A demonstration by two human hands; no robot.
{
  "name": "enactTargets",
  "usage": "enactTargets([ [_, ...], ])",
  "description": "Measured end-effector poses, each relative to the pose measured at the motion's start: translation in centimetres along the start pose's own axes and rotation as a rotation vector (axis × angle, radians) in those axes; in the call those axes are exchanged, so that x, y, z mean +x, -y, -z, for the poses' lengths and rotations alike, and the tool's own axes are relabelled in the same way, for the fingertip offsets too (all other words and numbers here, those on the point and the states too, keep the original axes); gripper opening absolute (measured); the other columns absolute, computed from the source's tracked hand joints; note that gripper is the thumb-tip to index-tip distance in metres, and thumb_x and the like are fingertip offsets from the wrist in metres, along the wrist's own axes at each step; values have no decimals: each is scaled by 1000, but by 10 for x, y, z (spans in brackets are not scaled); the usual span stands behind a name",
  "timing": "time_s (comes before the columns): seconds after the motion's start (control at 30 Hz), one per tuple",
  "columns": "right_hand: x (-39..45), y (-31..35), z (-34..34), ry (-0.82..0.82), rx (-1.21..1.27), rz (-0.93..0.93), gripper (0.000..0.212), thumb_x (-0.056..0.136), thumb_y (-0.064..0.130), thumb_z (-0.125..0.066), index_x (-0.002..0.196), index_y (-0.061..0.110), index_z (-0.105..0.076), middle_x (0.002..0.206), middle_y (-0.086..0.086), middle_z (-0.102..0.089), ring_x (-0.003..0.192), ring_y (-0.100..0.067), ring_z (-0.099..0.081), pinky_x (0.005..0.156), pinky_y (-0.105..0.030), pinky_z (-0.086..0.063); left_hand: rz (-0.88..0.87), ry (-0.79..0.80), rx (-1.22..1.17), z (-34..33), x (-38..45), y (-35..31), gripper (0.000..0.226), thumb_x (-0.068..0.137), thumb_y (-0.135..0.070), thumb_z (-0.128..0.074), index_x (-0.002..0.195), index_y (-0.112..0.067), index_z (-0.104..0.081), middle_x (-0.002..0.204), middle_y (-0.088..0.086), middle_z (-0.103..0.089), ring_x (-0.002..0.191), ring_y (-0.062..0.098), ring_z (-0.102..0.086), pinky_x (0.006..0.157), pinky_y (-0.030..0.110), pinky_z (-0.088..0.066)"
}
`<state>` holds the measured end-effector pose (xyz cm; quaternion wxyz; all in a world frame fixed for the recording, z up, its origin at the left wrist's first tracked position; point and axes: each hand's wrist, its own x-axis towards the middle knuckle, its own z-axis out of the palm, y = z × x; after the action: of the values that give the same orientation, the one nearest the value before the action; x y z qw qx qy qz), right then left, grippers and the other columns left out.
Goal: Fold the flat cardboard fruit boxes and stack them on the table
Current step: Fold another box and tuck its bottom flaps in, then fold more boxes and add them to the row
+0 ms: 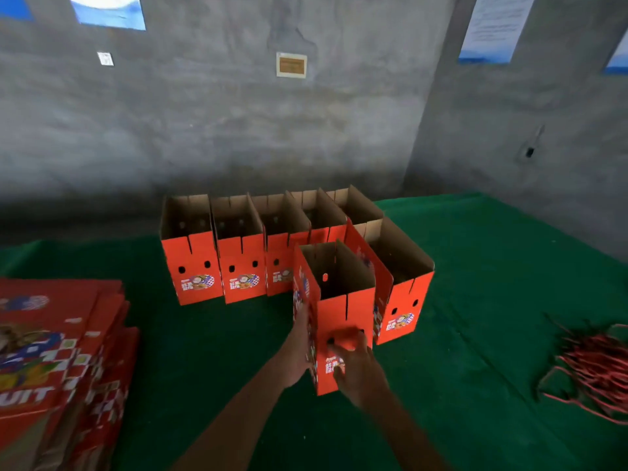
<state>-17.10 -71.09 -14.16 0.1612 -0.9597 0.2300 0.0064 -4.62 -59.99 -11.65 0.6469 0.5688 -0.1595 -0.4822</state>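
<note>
Green felt covers the desk (475,266), which stands against a rough grey concrete wall (238,130) hung with a small framed plaque (291,64) and blue-edged posters (494,27). Near the middle of the desk an upright, open-topped red fruit box (334,300) is held between both hands. The left hand (299,348) lies flat against its left side panel, and the right hand (356,365) presses on the front panel over the printed label, fingers spread, so each grip is an open palm bearing on the cardboard and not a closed clasp. Whether the box's bottom edge touches the felt I cannot tell, as the hands hide it. Just to its right, touching or very nearly so, stands another folded box (399,300), also open at the top. Behind them a row of five folded boxes (244,263) stands side by side, brown insides showing, each front pierced with round holes above a colourful label. At the left edge of the desk lies a stack of flat unfolded boxes (61,351), red with checkered print and large white letters. At the right edge sits a tangle of red cord handles (594,365), well apart from the boxes.
</note>
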Motion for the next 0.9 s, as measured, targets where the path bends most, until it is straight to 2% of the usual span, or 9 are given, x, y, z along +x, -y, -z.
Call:
enactTargets([
  [0.07, 11, -16, -12, 20, 3, -51, 56, 101, 28, -56, 152, 43, -39, 166, -19, -1, 145, -34, -38, 112, -39, -47, 15, -64, 53, -9, 25, 9, 50, 78, -94, -27, 96, -68, -66, 93, -34, -71, 81, -15, -66, 91, 34, -40],
  [0.13, 22, -32, -20, 47, -15, -90, 59, 102, 29, -55, 155, 42, -35, 166, -22, 1, 146, -34, -36, 110, -39, -49, 31, -96, 130, -17, 46, 13, 56, 84, -89, -23, 121, -61, -56, 114, -34, -61, 84, -15, -55, 99, 39, -29],
  [0.2, 34, -50, -26, 61, -34, -90, 60, 102, 31, -54, 156, 42, -31, 165, -21, -1, 145, -34, -38, 108, -40, -51, 64, -130, 169, -23, 65, 12, 69, 93, -82, -21, 151, -46, -35, 147, -16, -47, 86, -10, -47, 98, 40, -26],
  [0.27, 53, -67, -26, 62, -41, -58, 60, 102, 32, -53, 156, 41, -30, 165, -20, -2, 143, -34, -41, 105, -41, -53, 99, -155, 163, -26, 82, 4, 77, 95, -81, -20, 159, -37, -23, 162, 3, -35, 88, -4, -47, 94, 39, -28],
  [0.47, 113, -95, -16, 74, 49, -5, 57, 102, 33, -56, 156, 33, -37, 165, -22, -3, 142, -38, -43, 111, -42, -48, 212, -179, 143, -30, 121, -22, 100, 85, -92, -19, 160, -26, -23, 161, 18, -34, 137, 36, -44, 106, 52, -37],
  [0.57, 127, -100, -17, 56, 128, 24, 53, 101, 28, -59, 153, 27, -46, 164, -19, -11, 139, -37, -47, 115, -40, -43, 193, -217, 50, -29, 135, -36, 101, 88, -88, -24, 162, -20, -18, 160, 24, -32, 143, 46, -38, 114, 58, -34],
  [0.73, 124, -99, -4, -169, 274, 3, 26, 102, 20, -58, 123, 12, -71, 130, -11, -65, 104, -24, -67, 92, -35, -55, 98, -220, 146, -19, 126, -44, 85, 95, -81, -13, 162, -29, -19, 162, 14, -33, 143, 37, -40, 116, 57, -28],
  [0.83, 108, -74, 10, -277, 407, 87, 26, 104, 28, -58, 123, 17, -70, 113, -4, -76, 98, -16, -72, 86, -35, -59, -151, -258, 502, -7, 94, -45, 57, 107, -59, -25, 155, -29, -34, 147, -6, -50, 128, 7, -51, 116, 45, -35],
  [0.9, 94, -46, 17, -285, 507, 177, 33, 102, 31, -62, 133, 21, -66, 119, 2, -74, 107, -11, -70, 90, -36, -58, -300, -329, 834, 15, 62, -41, 52, 108, -49, -39, 157, -34, -31, 157, -8, -40, 141, 9, -39, 118, 40, -31],
])
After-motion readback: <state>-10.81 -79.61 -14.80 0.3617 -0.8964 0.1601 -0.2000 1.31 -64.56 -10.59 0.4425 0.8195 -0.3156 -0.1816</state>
